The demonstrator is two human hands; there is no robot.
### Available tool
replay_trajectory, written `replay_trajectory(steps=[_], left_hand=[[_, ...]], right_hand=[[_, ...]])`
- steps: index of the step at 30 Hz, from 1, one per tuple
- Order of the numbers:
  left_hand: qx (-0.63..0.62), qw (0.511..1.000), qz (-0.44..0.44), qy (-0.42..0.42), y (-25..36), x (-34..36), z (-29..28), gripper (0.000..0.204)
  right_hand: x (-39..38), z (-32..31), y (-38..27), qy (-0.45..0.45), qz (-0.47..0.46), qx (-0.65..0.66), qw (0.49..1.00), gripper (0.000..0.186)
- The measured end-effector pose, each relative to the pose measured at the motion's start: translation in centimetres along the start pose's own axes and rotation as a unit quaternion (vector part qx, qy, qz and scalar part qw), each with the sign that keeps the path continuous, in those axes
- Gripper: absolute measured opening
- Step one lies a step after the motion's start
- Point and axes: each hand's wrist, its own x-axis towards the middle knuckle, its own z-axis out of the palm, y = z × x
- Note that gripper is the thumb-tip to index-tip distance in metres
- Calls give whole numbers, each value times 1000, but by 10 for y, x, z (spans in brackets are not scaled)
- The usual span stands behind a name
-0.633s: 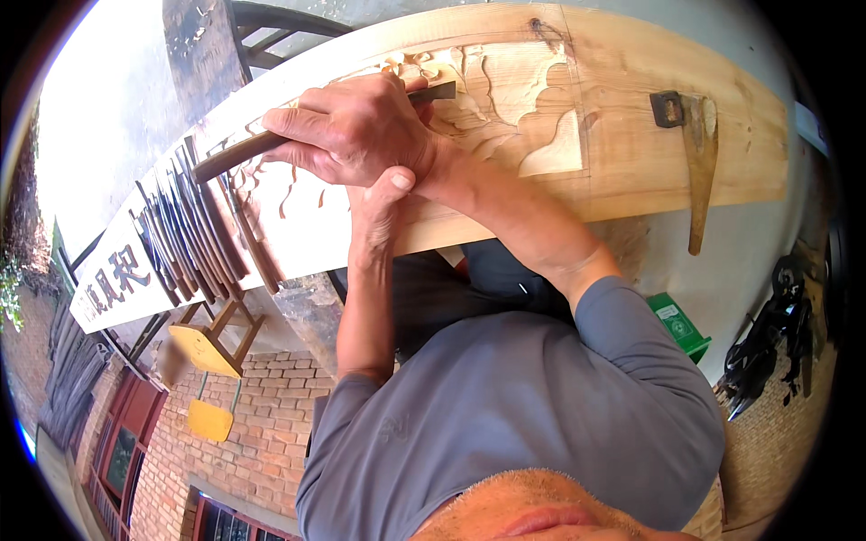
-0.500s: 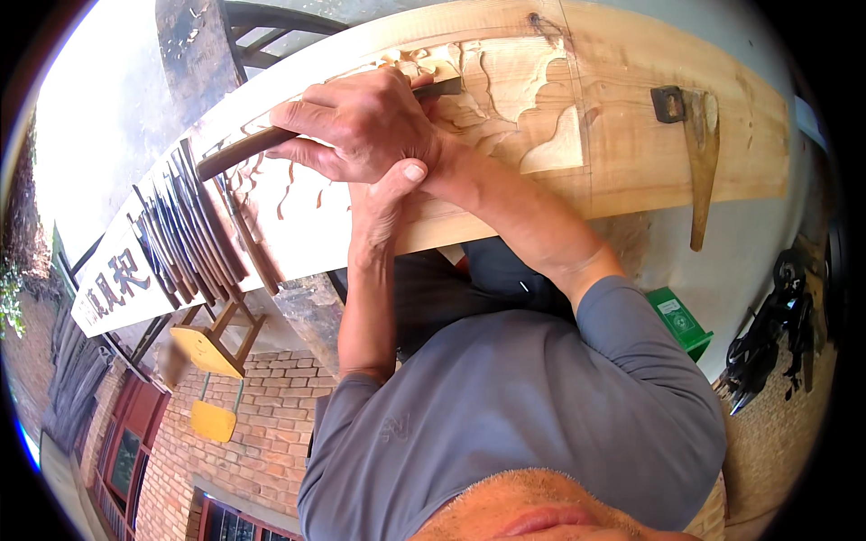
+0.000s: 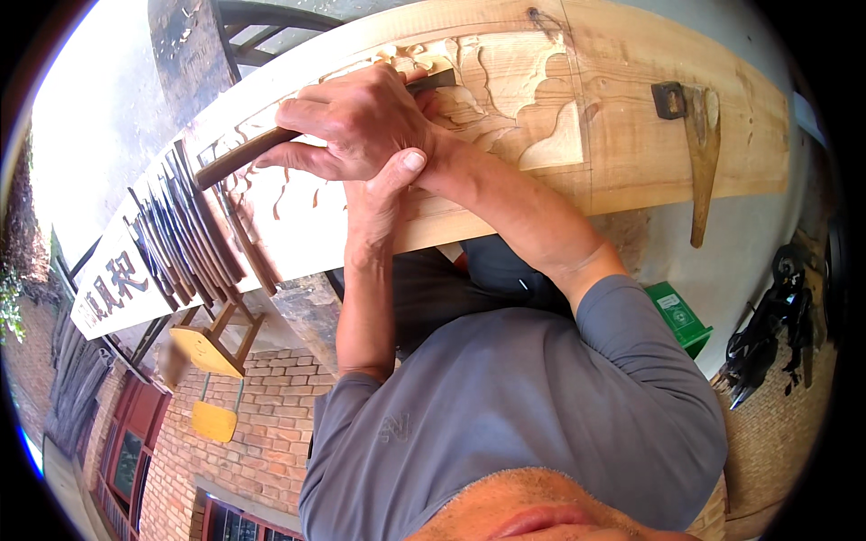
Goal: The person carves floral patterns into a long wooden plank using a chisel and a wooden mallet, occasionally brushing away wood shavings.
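My right hand (image 3: 356, 126) is closed round the dark shaft of a long carving chisel (image 3: 239, 160), which slants across a pale wooden board (image 3: 686, 54). The chisel's flat metal end reaches the carved relief (image 3: 532, 99) of curling leaf-like shapes. Mostly hidden beneath the right hand and wrist, my left hand (image 3: 392, 180) has its thumb laid against the right wrist. Its fingers appear wrapped round the chisel near the blade, partly covered. Curled wood shavings (image 3: 388, 56) lie beside the fingers.
Several carving chisels (image 3: 194, 225) lie in a row on the board's left part, by dark painted characters (image 3: 122, 275). A wooden-handled tool with a dark metal head (image 3: 702, 162) rests at right. A green box (image 3: 677, 316), a yellow stool (image 3: 207, 347) and a dark bench (image 3: 189, 54) stand around.
The chisel's blade end has shifted very slightly up and left, with both hands keeping their grip. The rest of the scene stays practically the same.
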Motion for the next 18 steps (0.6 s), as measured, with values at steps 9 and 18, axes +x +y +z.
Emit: replay_trajectory(steps=[9,18], left_hand=[[-26,997,-67,-9,13,8,3,97],[9,994,-101,29,13,7,9,101]], right_hand=[[4,-4,4,-29,68,-6,997,43],[-2,-2,9,-23,75,-21,997,43]])
